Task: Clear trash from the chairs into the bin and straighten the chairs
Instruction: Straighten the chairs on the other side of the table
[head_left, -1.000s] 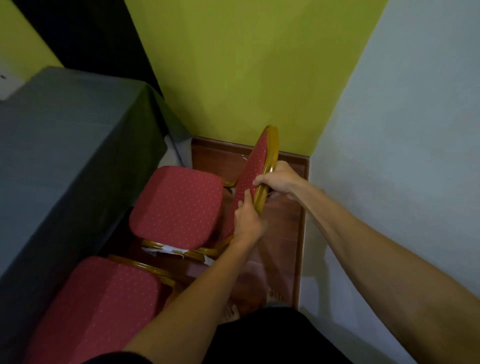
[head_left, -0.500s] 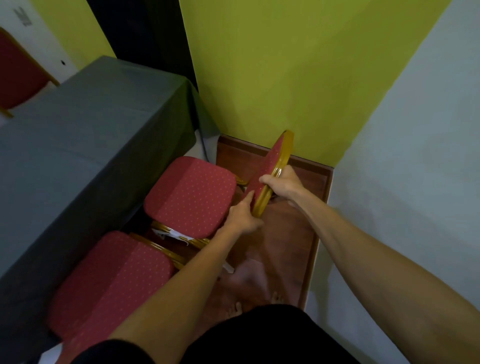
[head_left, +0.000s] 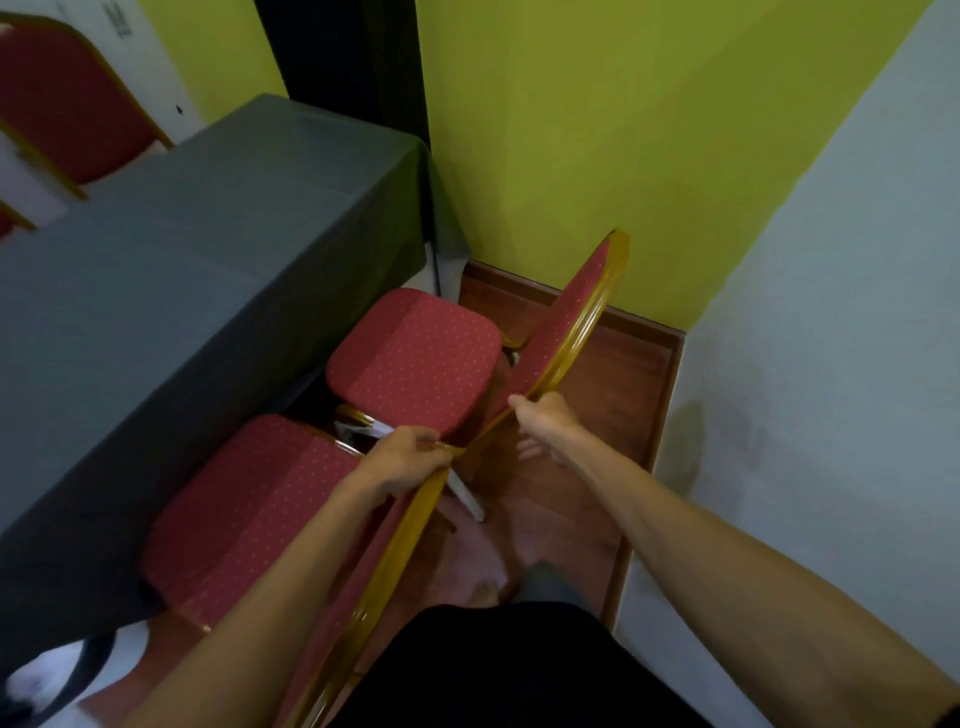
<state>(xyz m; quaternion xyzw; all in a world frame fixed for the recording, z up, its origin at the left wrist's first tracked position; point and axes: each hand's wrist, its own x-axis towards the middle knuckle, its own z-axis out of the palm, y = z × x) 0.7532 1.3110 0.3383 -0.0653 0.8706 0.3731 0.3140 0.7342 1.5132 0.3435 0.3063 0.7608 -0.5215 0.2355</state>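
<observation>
While closed, hands (head_left: 410, 454) on chair backs (head_left: 566, 332).

A person's two forearms were bare from elbow to wrist, with no sleeves, watch or rings visible on the left hand (head_left: 410, 452) or the right hand (head_left: 545, 421). Black clothing (head_left: 498, 670) covered the lower body, and bare toes (head_left: 483, 592), blurred, showed below it on the floor.
</observation>
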